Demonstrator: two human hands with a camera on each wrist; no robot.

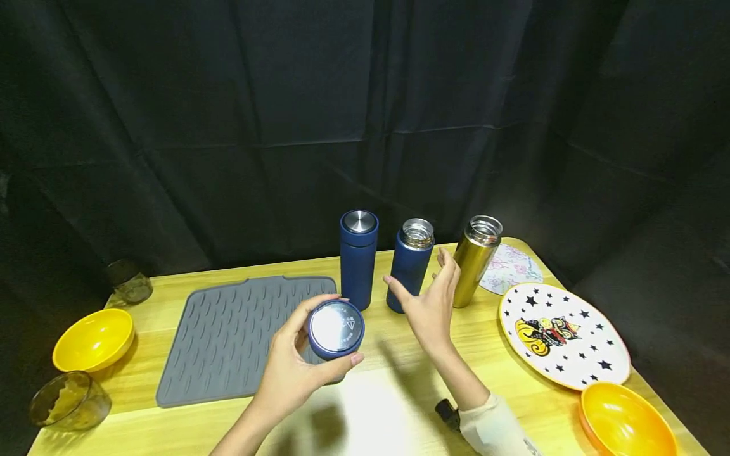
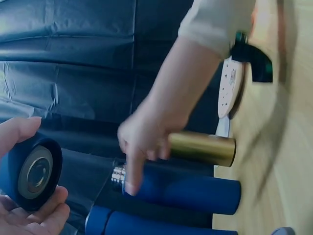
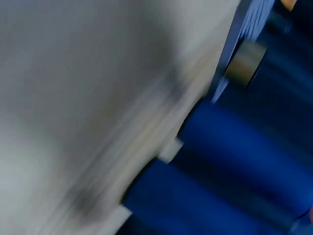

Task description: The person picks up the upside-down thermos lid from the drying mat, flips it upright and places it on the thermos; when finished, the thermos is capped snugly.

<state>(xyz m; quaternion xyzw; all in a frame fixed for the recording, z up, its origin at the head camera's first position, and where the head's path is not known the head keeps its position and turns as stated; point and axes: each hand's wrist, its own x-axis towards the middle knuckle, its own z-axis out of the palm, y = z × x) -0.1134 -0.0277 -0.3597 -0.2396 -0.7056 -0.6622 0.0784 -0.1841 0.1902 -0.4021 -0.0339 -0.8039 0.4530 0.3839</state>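
Observation:
My left hand [image 1: 293, 364] grips a blue bottle lid [image 1: 336, 329] round its rim, its silver top facing up; the left wrist view shows the lid's hollow underside [image 2: 36, 171]. My right hand [image 1: 430, 307] is beside an open blue thermos bottle [image 1: 409, 269], thumb and fingers spread apart near its upper part. Bare steel thread [image 1: 418, 233] shows at that bottle's mouth. To its left stands a blue thermos [image 1: 358, 259] with its lid on. A gold thermos bottle [image 1: 476, 269], lidless, stands to its right. The right wrist view is blurred and shows the blue bottles' lower parts.
A grey drying mat [image 1: 228, 342] lies at left, with a yellow bowl [image 1: 94, 339] and two brown glasses [image 1: 71, 402] beyond it. At right are a star-patterned plate [image 1: 570, 339], an orange bowl [image 1: 627, 424] and a round floral mat [image 1: 513, 269]. A black curtain hangs behind.

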